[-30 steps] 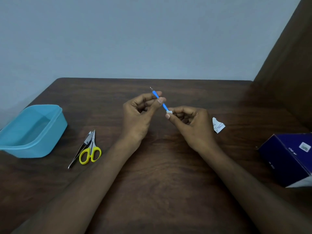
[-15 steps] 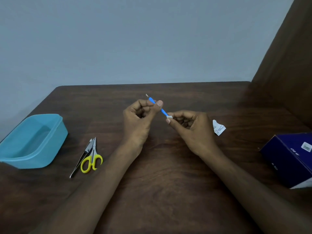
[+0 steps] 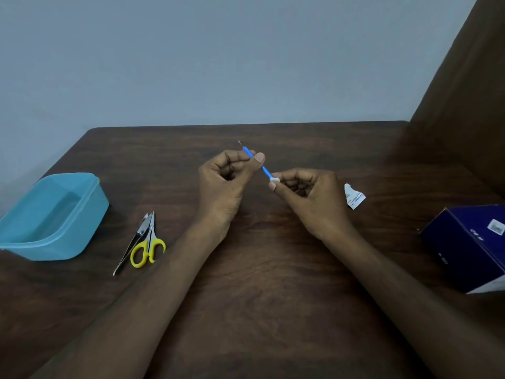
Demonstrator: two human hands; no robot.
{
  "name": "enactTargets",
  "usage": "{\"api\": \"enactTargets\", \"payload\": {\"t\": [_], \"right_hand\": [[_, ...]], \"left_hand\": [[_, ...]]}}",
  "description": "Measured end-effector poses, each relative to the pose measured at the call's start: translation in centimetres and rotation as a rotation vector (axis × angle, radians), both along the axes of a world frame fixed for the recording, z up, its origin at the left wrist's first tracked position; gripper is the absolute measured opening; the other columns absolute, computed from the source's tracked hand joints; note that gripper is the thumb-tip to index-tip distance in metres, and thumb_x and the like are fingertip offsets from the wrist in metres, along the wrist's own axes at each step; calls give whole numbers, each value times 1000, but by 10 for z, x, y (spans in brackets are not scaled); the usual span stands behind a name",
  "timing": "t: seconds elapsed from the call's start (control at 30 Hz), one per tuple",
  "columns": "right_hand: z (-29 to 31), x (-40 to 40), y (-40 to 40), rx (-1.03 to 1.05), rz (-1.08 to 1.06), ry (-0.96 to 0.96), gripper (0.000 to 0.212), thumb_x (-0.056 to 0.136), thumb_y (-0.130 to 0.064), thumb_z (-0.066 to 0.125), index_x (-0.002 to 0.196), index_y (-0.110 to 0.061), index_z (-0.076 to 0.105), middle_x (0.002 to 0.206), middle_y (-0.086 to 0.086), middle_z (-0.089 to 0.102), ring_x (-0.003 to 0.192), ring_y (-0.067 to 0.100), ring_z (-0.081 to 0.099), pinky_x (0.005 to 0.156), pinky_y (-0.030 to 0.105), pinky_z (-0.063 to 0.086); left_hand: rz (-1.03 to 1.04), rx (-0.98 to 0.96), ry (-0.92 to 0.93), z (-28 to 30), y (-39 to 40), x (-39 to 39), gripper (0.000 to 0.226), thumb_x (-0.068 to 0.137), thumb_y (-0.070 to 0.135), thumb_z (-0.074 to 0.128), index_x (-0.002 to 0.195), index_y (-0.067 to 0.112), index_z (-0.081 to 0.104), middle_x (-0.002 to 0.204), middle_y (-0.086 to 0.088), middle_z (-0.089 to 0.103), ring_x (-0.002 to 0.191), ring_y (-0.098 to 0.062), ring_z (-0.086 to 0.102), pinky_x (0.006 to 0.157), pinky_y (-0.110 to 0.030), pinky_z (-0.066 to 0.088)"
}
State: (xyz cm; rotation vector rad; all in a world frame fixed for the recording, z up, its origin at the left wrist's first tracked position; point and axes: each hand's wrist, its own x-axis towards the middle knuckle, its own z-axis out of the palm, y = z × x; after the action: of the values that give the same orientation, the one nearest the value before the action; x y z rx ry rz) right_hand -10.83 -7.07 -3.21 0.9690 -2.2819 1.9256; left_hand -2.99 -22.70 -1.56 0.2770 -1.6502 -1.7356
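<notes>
Blue plastic, thin as a straw: the stick slants above the counter, its fine metal tip pointing up and away. The left hand pinches its upper part between thumb and curled fingers. The right hand pinches a small white wad against its lower end (possibly a swab from the torn sachet lying near that hand, though it is too small to be sure). Over the last second both grips have stayed put and the wad has hardly travelled along the stick, so the wiping looks only just begun, with most of the shaft left to clean
</notes>
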Motion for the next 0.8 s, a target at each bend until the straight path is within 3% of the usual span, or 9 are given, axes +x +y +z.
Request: {"api": "enactTargets", "payload": {"t": [0.07, 0.13, 0.27, 0.33, 0.4, 0.47, 0.57, 0.7, 0.8], "right_hand": [[-1, 1, 0, 8, 9, 13, 8, 89, -22, 86, 97, -24, 85, 84, -8, 81, 76, 6, 73, 72, 32, 59], [-1, 3, 0, 24, 10, 34, 6, 88, -27, 85, 93, -23, 84, 82, -7, 80, 74, 5, 71, 70, 33, 57], [2, 5, -1, -68, -14, -89, 11, 90, -30, 86, 96, -21, 84, 87, -4, 83, 84, 12, 77, 78, 45, 61], [3, 8, 1, -197, -14, -243, 14, 90, -23, 86, 103, -17, 83, 94, 0, 84, 95, 14, 80, 84, 38, 61], [2, 14, 3, -306, -10, -347, 18, 91, -16, 82, 108, -10, 81, 98, 3, 84, 94, 6, 78, 79, 19, 56], [2, 16, -2, -357, -10, -422, 18, 92, -12, 80, 109, -7, 80, 99, 4, 84, 88, 1, 76, 71, 11, 51], [15, 8, 1, -406, -17, -437, 14, 93, -12, 79, 107, -12, 81, 98, 3, 84, 83, 2, 74, 68, 12, 50], [17, 0, -1, -400, -8, -493, 11, 93, -21, 80, 104, -17, 81, 104, 2, 84, 85, 2, 69, 74, 26, 45], [19, -5, 4, -479, -54, -560, 7, 94, -20, 79, 99, -16, 81, 106, 5, 83, 74, 2, 59, 68, 23, 44]], "left_hand": [[-15, -64, 0, -2, 1, 0, 24, 89, 11, 86, 77, 14, 66, 69, 8, 73, 72, -8, 68, 75, -22, 52], [-65, -151, -18, -3, 4, 0, 25, 89, 12, 87, 76, 11, 65, 68, 0, 72, 68, -15, 64, 69, -27, 49], [-76, -186, -37, -2, 7, 2, 18, 97, 18, 78, 91, 1, 75, 79, 3, 79, 73, -1, 69, 71, -17, 53], [-50, -208, -106, -6, 7, 8, 24, 104, 28, 69, 99, 8, 81, 92, 4, 83, 80, 7, 68, 73, -13, 50], [-103, -267, -177, -14, 6, 15, 29, 108, 31, 62, 103, 12, 84, 96, 5, 83, 77, 10, 66, 70, -12, 47], [-161, -379, -230, -23, 4, 14, 26, 108, 31, 65, 101, 18, 85, 95, 6, 84, 80, 0, 71, 74, -25, 53], [-209, -468, -188, -13, 4, 2, 15, 103, 25, 73, 95, 19, 85, 92, 7, 83, 85, -7, 75, 85, -35, 58], [-186, -459, -157, -10, 0, -3, 4, 96, 22, 81, 94, 22, 84, 86, 9, 82, 75, -6, 66, 76, -34, 57], [-179, -477, -166, -17, 2, -3, 6, 90, 22, 87, 91, 25, 82, 80, 14, 78, 69, -8, 60, 69, -33, 53]]}}
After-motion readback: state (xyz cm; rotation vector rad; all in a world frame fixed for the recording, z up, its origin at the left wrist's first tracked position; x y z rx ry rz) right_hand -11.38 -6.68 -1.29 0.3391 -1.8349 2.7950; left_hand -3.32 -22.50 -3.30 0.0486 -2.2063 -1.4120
